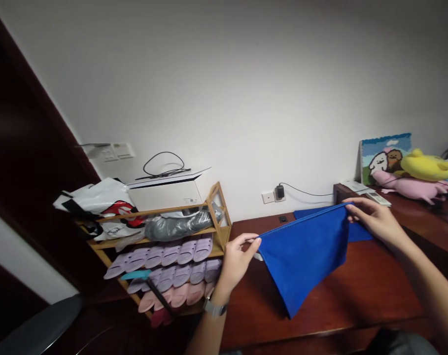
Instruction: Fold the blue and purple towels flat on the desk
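A bright blue cloth [307,259] hangs between my two hands, stretched along its top edge above the dark red wooden desk [379,291]. My left hand [238,256] pinches the upper left corner between thumb and fingers, and a watch [215,306] is on that wrist. At the upper right corner, my right hand [369,217] grips the cloth the same way, slightly higher than the left. The cloth's lower edge droops to a point at the left. Behind it a second blue piece [360,231] lies flat on the desk, partly hidden.
To the left stands a wooden shoe rack [218,217] with several slippers [172,252], a white box [168,190] and a plastic bag [101,195]. A plugged-in charger [280,191] trails a cable along the wall. Plush toys [427,165] and a picture [386,158] occupy the far right.
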A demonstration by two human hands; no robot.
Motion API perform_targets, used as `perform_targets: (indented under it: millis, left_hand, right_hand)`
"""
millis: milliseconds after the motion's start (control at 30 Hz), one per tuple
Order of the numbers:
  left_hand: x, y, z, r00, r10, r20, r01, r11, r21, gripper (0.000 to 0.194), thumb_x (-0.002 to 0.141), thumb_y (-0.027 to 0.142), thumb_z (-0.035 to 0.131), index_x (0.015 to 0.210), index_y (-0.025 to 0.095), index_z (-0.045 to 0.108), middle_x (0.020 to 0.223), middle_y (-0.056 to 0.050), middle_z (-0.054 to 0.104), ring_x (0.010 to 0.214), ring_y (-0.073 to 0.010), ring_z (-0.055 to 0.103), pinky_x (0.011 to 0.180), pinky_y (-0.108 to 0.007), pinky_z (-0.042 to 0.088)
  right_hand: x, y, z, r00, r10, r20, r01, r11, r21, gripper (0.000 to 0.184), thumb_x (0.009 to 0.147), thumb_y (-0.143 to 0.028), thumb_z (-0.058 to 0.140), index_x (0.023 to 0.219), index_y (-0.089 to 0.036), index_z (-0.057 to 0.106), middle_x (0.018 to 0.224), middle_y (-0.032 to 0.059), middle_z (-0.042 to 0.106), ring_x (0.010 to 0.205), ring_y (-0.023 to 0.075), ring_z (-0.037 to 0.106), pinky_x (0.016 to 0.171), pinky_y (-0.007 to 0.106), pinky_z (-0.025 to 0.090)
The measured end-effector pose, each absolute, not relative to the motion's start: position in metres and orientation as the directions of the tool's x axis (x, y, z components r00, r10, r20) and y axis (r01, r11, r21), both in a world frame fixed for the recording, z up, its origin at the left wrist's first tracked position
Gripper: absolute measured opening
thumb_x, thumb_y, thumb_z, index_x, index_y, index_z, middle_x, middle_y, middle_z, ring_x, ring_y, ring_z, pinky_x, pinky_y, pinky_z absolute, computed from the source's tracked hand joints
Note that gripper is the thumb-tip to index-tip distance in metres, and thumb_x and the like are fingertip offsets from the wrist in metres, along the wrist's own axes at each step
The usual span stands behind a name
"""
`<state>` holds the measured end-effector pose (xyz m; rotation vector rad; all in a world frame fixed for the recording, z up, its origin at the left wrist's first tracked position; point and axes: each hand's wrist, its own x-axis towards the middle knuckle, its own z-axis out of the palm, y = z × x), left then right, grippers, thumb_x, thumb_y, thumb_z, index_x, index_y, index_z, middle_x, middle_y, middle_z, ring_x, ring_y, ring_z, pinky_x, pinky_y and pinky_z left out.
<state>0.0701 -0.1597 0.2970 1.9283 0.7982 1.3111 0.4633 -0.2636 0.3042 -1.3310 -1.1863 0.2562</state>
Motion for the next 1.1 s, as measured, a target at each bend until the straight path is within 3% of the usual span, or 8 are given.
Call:
perform_targets:
  millis: [167,367,500,600,700,800,900,1100]
  left_hand:
    - [0.105,-0.192,0.307,0.466,0.765,0.444,-0.05,-0.478,0.877,0.038,0.084,0.055,0.077,0.087,0.017,0.076,0.079,-0.005,0.077,0.069,-0.0209,0.074,0.061,-0.031,0.063]
    - [0.124,-0.214,0.293,0.508,0.752,0.421,0.015,-0.496,0.868,0.03,0.085,0.048,0.078,0.084,0.018,0.074,0.074,-0.004,0.076,0.073,-0.0202,0.074,0.07,-0.029,0.059]
    - [0.116,-0.202,0.246,0.448,0.832,0.326,0.035,-0.381,0.924,0.026,0.088,0.044,0.07,0.08,0.02,0.067,0.071,-0.004,0.076,0.068,-0.0197,0.073,0.064,-0.026,0.053]
    - [0.098,-0.187,0.19,0.347,0.91,0.227,0.21,-0.311,0.927,0.021,0.091,0.035,0.06,0.074,0.021,0.063,0.061,0.0,0.07,0.06,-0.0177,0.069,0.061,-0.026,0.048]
    - [0.071,-0.175,0.133,0.239,0.962,0.134,0.581,-0.252,0.773,0.024,0.091,0.026,0.053,0.071,0.021,0.065,0.064,-0.001,0.071,0.063,-0.0176,0.068,0.062,-0.027,0.042]
    - [0.042,-0.173,0.09,0.157,0.984,0.081,0.867,-0.177,0.466,0.026,0.092,0.024,0.052,0.076,0.02,0.072,0.079,-0.006,0.078,0.081,-0.0213,0.072,0.077,-0.031,0.042]
    - [0.02,-0.177,0.066,0.139,0.988,0.061,0.951,-0.15,0.269,0.028,0.094,0.024,0.05,0.08,0.02,0.074,0.085,-0.007,0.079,0.09,-0.0243,0.072,0.086,-0.035,0.041]
    - [0.017,-0.176,0.062,0.192,0.95,0.248,0.963,-0.231,0.14,0.03,0.097,0.025,0.048,0.081,0.021,0.073,0.085,-0.008,0.075,0.092,-0.0269,0.069,0.086,-0.037,0.043]
  right_hand:
    - [0.485,-0.275,0.315,0.575,0.566,0.591,0.556,0.259,-0.79,0.054,0.082,-0.068,0.072,0.111,-0.023,0.075,0.092,0.0121,0.078,0.076,0.0238,0.074,0.07,0.036,0.059]
    - [0.483,-0.226,0.318,0.557,0.487,0.673,0.668,0.218,-0.711,0.047,0.09,-0.062,0.062,0.113,-0.024,0.073,0.095,0.0072,0.078,0.082,0.0229,0.074,0.085,0.04,0.059]
    - [0.453,-0.143,0.297,0.429,0.602,0.673,0.69,0.263,-0.674,0.044,0.093,-0.055,0.056,0.114,-0.02,0.072,0.105,0.0098,0.078,0.094,0.0242,0.073,0.093,0.043,0.058]
    - [0.393,-0.078,0.258,0.283,0.804,0.524,0.673,0.223,-0.705,0.042,0.096,-0.043,0.048,0.119,-0.015,0.069,0.122,0.0161,0.075,0.114,0.0261,0.07,0.106,0.047,0.052]
    - [0.314,-0.048,0.201,0.176,0.896,0.407,0.663,0.197,-0.722,0.044,0.094,-0.031,0.049,0.128,-0.01,0.066,0.128,0.0202,0.072,0.12,0.0263,0.069,0.11,0.044,0.05]
    - [0.257,-0.065,0.135,0.078,0.938,0.337,0.662,0.204,-0.721,0.045,0.09,-0.029,0.054,0.13,-0.014,0.067,0.137,0.0172,0.069,0.13,0.0257,0.064,0.113,0.041,0.049]
    - [0.253,-0.111,0.069,0.039,0.955,0.293,0.687,0.187,-0.702,0.047,0.092,-0.031,0.049,0.135,-0.019,0.067,0.147,0.0142,0.063,0.137,0.0274,0.058,0.119,0.046,0.045]
    - [0.343,-0.206,-0.027,0.254,0.936,0.244,0.853,-0.098,-0.512,0.062,0.097,-0.053,0.036,0.149,-0.03,0.058,0.158,0.0062,0.053,0.153,0.0333,0.037,0.129,0.057,0.028]
